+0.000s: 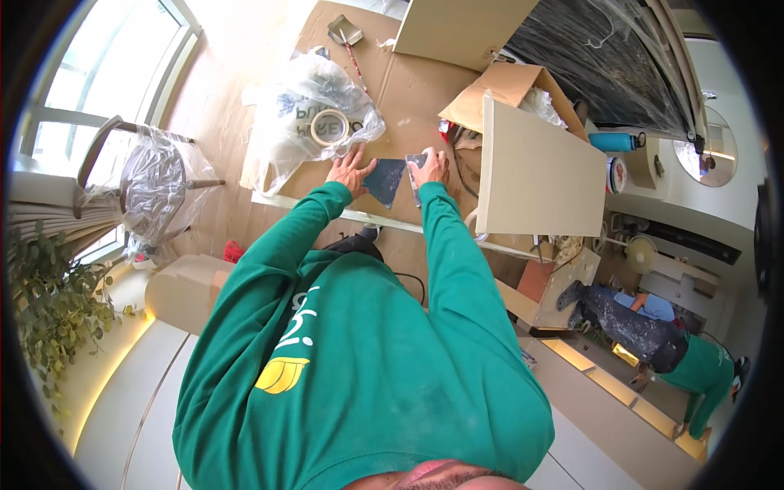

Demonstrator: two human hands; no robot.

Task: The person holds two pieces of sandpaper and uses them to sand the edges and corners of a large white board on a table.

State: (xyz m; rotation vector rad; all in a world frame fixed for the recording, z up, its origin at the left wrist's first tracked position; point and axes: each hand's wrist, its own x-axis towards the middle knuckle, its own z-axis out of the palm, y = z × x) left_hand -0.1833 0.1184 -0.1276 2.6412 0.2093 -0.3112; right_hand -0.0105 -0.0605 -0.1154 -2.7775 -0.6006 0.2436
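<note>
Plastic bag (286, 110), tape (330, 144) atop, crowds the spread left hand (351, 172) (right hand (433, 168) pinches a grey blade (416, 159)).

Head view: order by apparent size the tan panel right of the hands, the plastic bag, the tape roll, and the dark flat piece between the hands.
1. Tan panel
2. Plastic bag
3. Dark flat piece and tape roll: too alike to rank

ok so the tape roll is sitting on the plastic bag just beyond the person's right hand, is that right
The hand is wrong: the head view shows the tape roll sitting on the plastic bag just beyond the person's left hand.
</note>
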